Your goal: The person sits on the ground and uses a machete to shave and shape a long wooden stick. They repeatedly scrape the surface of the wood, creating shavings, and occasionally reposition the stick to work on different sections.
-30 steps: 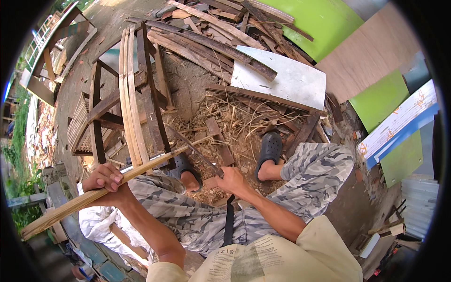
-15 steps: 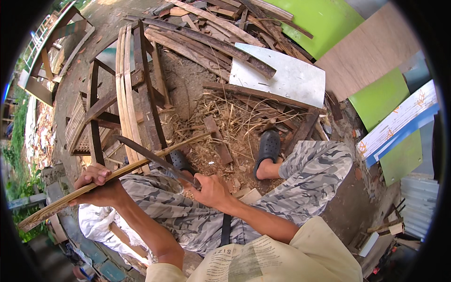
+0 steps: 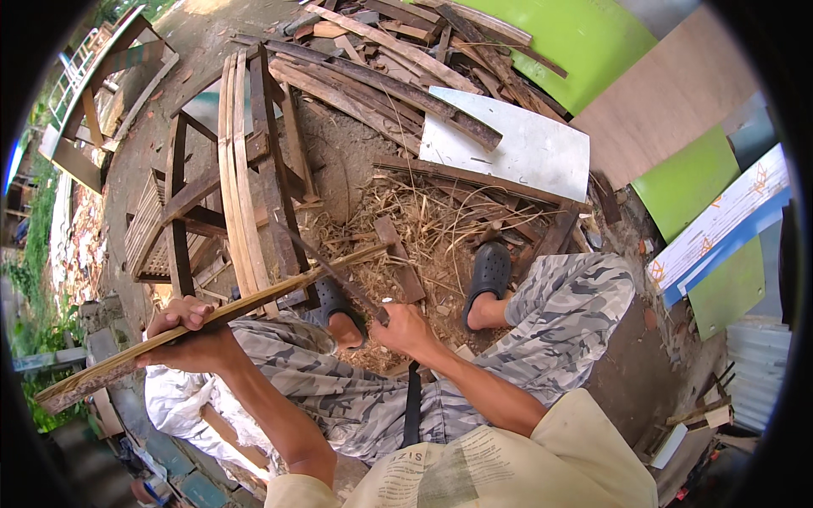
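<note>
My left hand (image 3: 188,335) grips a long split bamboo strip (image 3: 279,288) that runs from lower left up toward the centre. My right hand (image 3: 405,328) holds the handle of a long dark knife (image 3: 326,267); its blade slants up to the left and crosses the strip. Both hands hover above my knees in camouflage trousers (image 3: 356,398). My feet in dark clogs (image 3: 489,273) rest on a heap of bamboo shavings (image 3: 423,224).
A wooden frame with a bundle of bent bamboo strips (image 3: 233,169) stands ahead on the left. Scrap planks (image 3: 381,59), a white board (image 3: 517,144), green panels (image 3: 584,42) and a brown board (image 3: 677,102) lie further off and to the right.
My right hand has raised the knife from near my lap until the blade lies against the strip. The left hand has kept its grip and shifted slightly.
</note>
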### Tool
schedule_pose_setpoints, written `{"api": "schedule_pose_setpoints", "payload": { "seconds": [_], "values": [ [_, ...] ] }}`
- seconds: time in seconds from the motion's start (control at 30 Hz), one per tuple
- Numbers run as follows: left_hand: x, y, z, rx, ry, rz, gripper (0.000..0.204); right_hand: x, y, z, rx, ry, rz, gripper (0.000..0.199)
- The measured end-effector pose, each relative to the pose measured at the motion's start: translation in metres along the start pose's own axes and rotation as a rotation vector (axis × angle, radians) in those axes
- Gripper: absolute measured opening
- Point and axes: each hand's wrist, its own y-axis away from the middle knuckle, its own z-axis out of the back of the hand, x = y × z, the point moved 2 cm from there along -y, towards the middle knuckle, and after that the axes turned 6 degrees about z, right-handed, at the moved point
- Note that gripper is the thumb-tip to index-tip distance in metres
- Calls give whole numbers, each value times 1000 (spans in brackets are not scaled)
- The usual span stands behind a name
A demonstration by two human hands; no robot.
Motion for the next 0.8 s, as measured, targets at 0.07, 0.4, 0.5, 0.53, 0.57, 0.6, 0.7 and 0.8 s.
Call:
{"api": "schedule_pose_setpoints", "payload": {
  "seconds": [0.07, 0.4, 0.5, 0.53, 0.57, 0.6, 0.7, 0.8],
  "values": [
    [2, 7, -6, 11, 83, 47, 80, 18, 5, -2, 32, 1, 28, 25],
    [2, 3, -2, 1, 80, 45, 81, 11, -4, 5, 25, 22, 16, 27],
    [1, 5, -11, -84, 23, 67, 80, -8, -7, -8, 3, 29, -4, 26],
    [1, 4, -12, -86, 15, 59, 80, -23, -12, -14, 1, 20, -48, 27],
    [2, 3, -13, -91, 9, 46, 80, -48, -18, -16, -26, 10, -184, 28],
    [2, 2, -12, -99, -1, 33, 80, -65, -20, -13, -8, 32, -208, 28],
    [1, 1, 0, -100, 66, 60, 80, -78, -29, 0, 51, 105, -279, 31],
    [-1, 1, -2, -130, 22, 71, 80, -45, -22, 3, 75, 85, -96, 33]
  ]
}}
